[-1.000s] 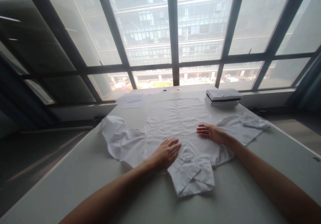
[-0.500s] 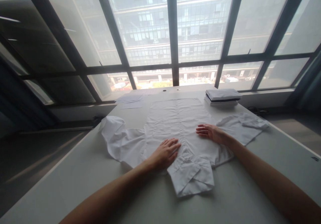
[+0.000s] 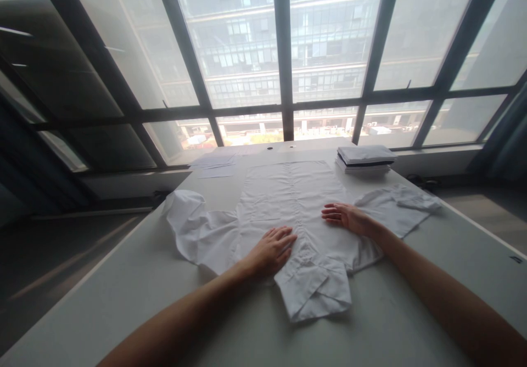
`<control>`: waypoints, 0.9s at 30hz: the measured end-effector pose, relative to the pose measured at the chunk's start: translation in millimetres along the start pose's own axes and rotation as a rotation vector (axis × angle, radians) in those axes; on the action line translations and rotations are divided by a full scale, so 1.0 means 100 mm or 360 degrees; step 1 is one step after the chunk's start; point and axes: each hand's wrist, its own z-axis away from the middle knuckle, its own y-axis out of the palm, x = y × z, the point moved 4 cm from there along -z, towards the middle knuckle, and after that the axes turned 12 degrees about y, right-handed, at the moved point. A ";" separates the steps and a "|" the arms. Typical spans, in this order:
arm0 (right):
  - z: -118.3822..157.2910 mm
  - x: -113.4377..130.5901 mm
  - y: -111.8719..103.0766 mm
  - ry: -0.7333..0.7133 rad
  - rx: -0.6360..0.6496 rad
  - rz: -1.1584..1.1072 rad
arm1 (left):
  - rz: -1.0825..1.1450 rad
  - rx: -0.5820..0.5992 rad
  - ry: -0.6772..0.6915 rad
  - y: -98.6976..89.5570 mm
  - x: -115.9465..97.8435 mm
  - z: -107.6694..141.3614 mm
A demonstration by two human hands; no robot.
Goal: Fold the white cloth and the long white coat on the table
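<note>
A white long-sleeved shirt (image 3: 288, 191) lies spread on the white table (image 3: 156, 295), front side up, its collar end toward me. One sleeve stretches out left in loose folds, the other lies out to the right. My left hand (image 3: 272, 250) rests flat on the shirt just left of the button line, near the collar, fingers extended. On the right part of the chest lies my right hand (image 3: 343, 218), turned on its side, with fingers stretched toward the middle. Neither hand holds anything.
A stack of folded white cloth with a dark layer (image 3: 364, 158) sits at the table's far right. Sheets of paper (image 3: 214, 164) lie at the far left. Large windows with dark frames (image 3: 284, 54) rise behind the table. A small dark fitting (image 3: 516, 259) is near the right edge.
</note>
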 end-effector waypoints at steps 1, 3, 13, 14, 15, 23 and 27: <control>0.00 0.00 0.00 0.0002 0.0000 -0.0007 | 0.0001 0.0001 -0.0001 0.00 0.00 0.00; 0.00 0.00 0.01 0.0003 -0.0004 -0.0024 | 0.0003 0.0006 0.0000 -0.01 0.00 0.00; 0.00 0.00 0.00 0.0003 0.0008 -0.0028 | -0.0010 -0.0016 0.0015 0.01 0.00 0.01; 0.00 0.00 0.00 -0.0003 0.0012 -0.0021 | -0.0009 -0.0012 0.0011 0.01 0.00 0.01; 0.00 0.00 0.00 -0.0007 0.0015 -0.0017 | -0.0008 -0.0006 0.0006 0.01 0.00 0.00; -0.02 -0.01 -0.02 -0.0010 0.0022 -0.0007 | -0.0003 0.0011 -0.0007 -0.01 -0.01 0.00; -0.02 -0.01 -0.02 -0.0008 0.0021 -0.0026 | -0.0002 0.0023 -0.0008 -0.01 -0.01 -0.01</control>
